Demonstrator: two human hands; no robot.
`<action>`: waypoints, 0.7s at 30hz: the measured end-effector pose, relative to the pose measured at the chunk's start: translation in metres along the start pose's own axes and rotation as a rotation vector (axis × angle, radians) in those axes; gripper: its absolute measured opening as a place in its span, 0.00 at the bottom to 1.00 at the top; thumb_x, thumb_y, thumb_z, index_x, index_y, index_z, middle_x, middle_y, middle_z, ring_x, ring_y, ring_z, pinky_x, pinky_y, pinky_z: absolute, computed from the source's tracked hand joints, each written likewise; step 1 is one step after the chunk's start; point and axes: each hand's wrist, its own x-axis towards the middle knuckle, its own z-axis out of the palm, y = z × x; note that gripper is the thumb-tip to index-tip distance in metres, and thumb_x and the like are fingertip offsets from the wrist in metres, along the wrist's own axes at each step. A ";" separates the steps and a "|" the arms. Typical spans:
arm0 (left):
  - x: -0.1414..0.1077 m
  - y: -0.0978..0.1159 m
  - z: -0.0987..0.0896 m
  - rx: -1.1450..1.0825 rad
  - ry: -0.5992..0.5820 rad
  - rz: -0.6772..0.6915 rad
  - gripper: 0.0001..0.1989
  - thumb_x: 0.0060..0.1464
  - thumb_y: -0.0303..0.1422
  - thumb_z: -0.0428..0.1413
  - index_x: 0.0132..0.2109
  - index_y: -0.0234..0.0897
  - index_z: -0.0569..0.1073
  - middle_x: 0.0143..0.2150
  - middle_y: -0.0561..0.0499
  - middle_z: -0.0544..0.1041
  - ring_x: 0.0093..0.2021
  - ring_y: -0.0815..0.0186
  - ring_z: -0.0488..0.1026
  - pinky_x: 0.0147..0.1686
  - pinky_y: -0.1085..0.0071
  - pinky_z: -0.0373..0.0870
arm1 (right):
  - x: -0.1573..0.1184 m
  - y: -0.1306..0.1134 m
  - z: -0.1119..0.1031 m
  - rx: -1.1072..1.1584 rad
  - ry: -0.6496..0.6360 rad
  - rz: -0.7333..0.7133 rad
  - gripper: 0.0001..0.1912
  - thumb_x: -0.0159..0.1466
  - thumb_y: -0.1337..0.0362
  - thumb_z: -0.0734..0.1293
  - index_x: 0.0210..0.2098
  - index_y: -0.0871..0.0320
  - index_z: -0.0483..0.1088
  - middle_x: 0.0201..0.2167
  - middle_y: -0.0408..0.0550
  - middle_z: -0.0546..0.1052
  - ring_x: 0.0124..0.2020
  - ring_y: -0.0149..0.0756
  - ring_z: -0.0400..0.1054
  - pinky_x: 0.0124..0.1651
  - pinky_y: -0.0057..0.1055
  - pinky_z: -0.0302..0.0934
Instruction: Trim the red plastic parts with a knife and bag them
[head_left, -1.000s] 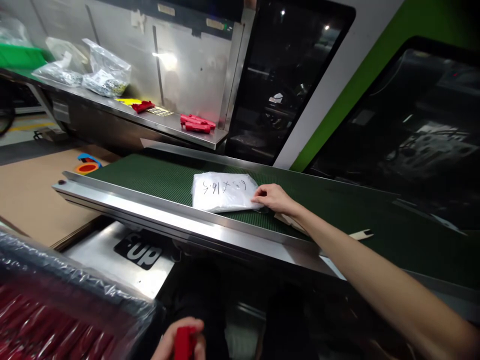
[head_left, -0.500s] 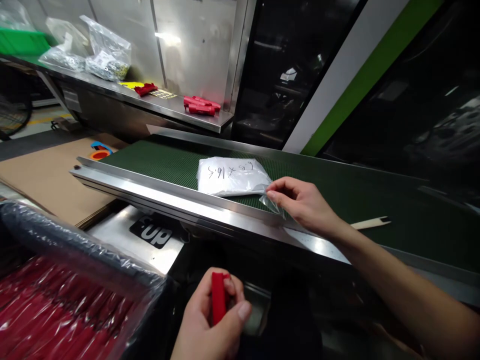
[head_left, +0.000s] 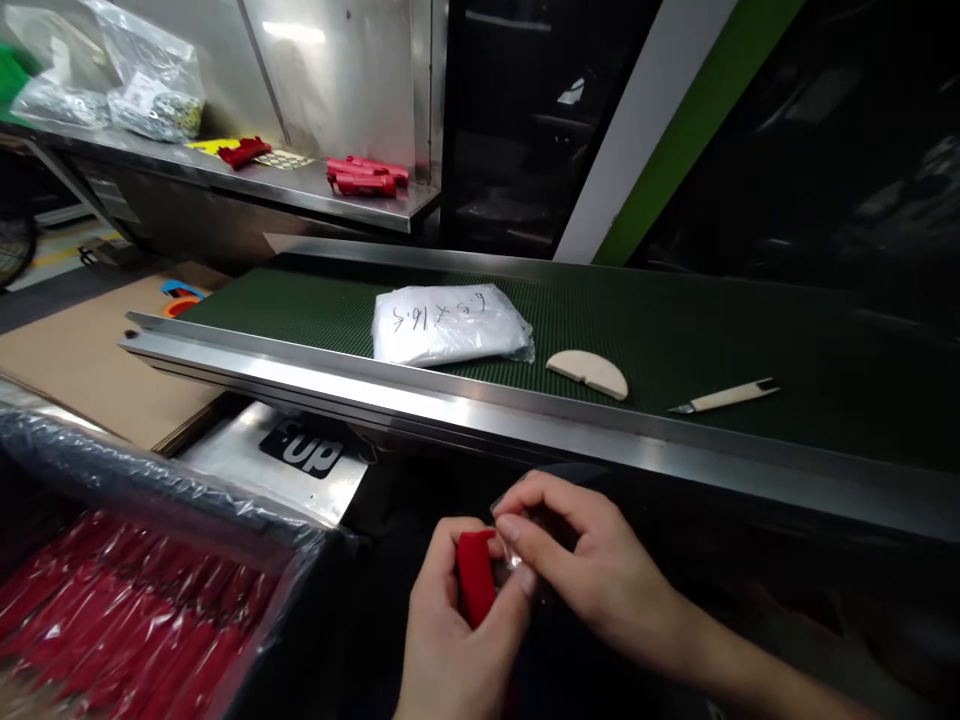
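Note:
My left hand [head_left: 469,620] is wrapped round a red plastic part [head_left: 475,575], held upright below the conveyor's near rail. Right beside it, my right hand [head_left: 592,565] pinches a small clear plastic bag [head_left: 511,553] between thumb and forefinger, at the top of the red part. Most of the bag is hidden by the fingers. Beyond the hands, a white plastic-wrapped pack [head_left: 450,325] with handwritten numbers lies on the green conveyor belt [head_left: 315,295]. To its right are a pale half-round piece [head_left: 589,372] and a craft knife [head_left: 726,396] with a pale handle.
At lower left stands a plastic-lined box [head_left: 300,545] of bagged red parts [head_left: 112,620]. The conveyor's metal rail [head_left: 510,405] crosses in front of me. A steel shelf [head_left: 300,192] at the back holds more red parts [head_left: 364,178] and bags of hardware [head_left: 154,100]. Cardboard [head_left: 97,340] lies left.
My right hand has come back from the pack on the belt, bringing the clear bag down to my left hand. The half-round piece, hidden before, now shows. The view has shifted slightly.

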 end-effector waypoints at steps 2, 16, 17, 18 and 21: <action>-0.003 -0.002 -0.001 0.015 0.007 -0.059 0.15 0.50 0.38 0.63 0.39 0.38 0.66 0.32 0.55 0.72 0.25 0.73 0.65 0.24 0.78 0.60 | -0.004 0.008 0.001 0.040 0.048 0.009 0.07 0.65 0.59 0.65 0.36 0.56 0.71 0.30 0.41 0.75 0.30 0.27 0.68 0.33 0.24 0.63; 0.001 -0.023 -0.022 -0.105 -0.218 -0.286 0.19 0.52 0.39 0.65 0.45 0.38 0.66 0.27 0.58 0.67 0.19 0.78 0.58 0.18 0.82 0.55 | -0.034 0.036 -0.004 -0.031 -0.159 -0.020 0.05 0.63 0.63 0.68 0.31 0.55 0.70 0.32 0.37 0.75 0.35 0.26 0.69 0.42 0.25 0.62; 0.001 -0.023 -0.022 -0.105 -0.231 -0.283 0.19 0.52 0.39 0.65 0.46 0.39 0.65 0.28 0.58 0.67 0.20 0.78 0.59 0.18 0.81 0.55 | -0.035 0.038 -0.004 -0.043 -0.113 -0.041 0.06 0.63 0.63 0.67 0.30 0.56 0.70 0.31 0.38 0.75 0.33 0.26 0.68 0.40 0.25 0.62; 0.001 -0.024 -0.022 -0.084 -0.233 -0.268 0.19 0.52 0.38 0.65 0.46 0.39 0.65 0.29 0.57 0.67 0.20 0.78 0.59 0.19 0.81 0.56 | -0.035 0.041 -0.004 -0.053 -0.046 -0.052 0.07 0.63 0.63 0.67 0.29 0.56 0.69 0.30 0.39 0.74 0.32 0.27 0.67 0.38 0.26 0.61; 0.004 -0.028 -0.019 0.076 -0.155 -0.144 0.16 0.53 0.36 0.63 0.44 0.39 0.66 0.31 0.56 0.69 0.22 0.77 0.59 0.20 0.80 0.57 | -0.040 0.048 0.001 -0.059 0.168 -0.080 0.09 0.63 0.63 0.66 0.27 0.56 0.65 0.27 0.40 0.71 0.28 0.27 0.64 0.31 0.26 0.59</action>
